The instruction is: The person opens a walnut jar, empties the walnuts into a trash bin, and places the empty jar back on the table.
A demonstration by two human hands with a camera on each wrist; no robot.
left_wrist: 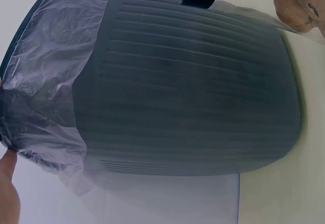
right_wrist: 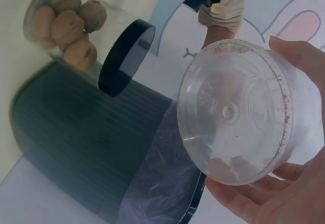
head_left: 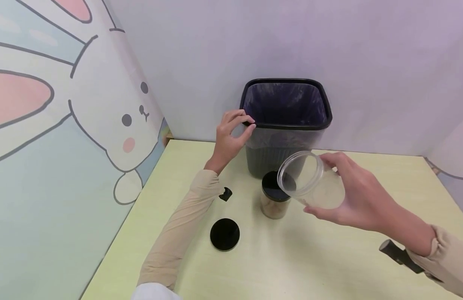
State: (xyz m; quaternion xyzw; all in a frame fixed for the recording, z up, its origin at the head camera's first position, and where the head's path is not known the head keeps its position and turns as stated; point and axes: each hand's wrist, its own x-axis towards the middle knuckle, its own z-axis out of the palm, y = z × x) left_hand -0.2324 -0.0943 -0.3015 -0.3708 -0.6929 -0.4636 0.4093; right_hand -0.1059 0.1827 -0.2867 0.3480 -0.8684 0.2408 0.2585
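Observation:
My right hand [head_left: 360,196] grips a clear plastic jar [head_left: 329,189] round its side, tilted with its open mouth facing left. In the right wrist view, brownish specks cling round the base of the clear jar [right_wrist: 228,112], and no lid is on it. With thumb and fingers, my left hand [head_left: 229,135] pinches the front left corner of the rim of a dark trash bin [head_left: 269,154]. A thin plastic bag [left_wrist: 56,92] lines the bin and folds over its outside. Just in front of the bin stands a second jar [head_left: 274,207] with a black lid, holding several walnuts [right_wrist: 67,27].
A loose round black lid [head_left: 225,234] lies flat on the pale yellow table [head_left: 291,266], left of the walnut jar. White wall rises right behind the bin, and a wall with a painted rabbit [head_left: 115,104] borders the table's left side.

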